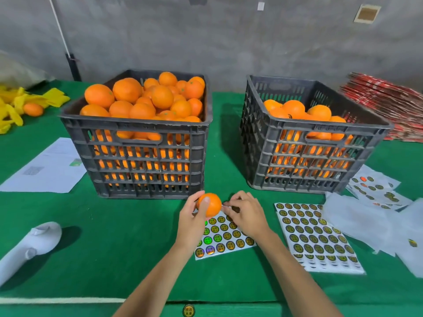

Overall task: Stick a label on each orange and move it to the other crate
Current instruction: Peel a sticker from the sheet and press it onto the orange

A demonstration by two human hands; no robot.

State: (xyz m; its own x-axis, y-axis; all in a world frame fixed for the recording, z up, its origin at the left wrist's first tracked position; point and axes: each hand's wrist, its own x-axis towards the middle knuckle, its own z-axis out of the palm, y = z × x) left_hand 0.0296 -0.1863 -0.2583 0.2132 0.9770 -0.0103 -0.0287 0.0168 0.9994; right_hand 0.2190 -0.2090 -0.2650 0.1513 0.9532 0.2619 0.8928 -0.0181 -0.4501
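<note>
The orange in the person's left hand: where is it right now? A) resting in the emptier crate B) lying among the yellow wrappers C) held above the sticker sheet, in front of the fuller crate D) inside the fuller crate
C: the left hand holds the orange above the sticker sheet, in front of the fuller crate, while the right hand works beside it.

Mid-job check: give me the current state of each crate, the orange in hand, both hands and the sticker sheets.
left crate: heaped with oranges above the rim
right crate: partly filled, oranges below the rim
held orange: off the table, gripped by the left hand
right hand: fingers pinched beside the orange, label itself too small to confirm
near sticker sheet: flat under the hands
right sticker sheet: flat, rows full
</note>
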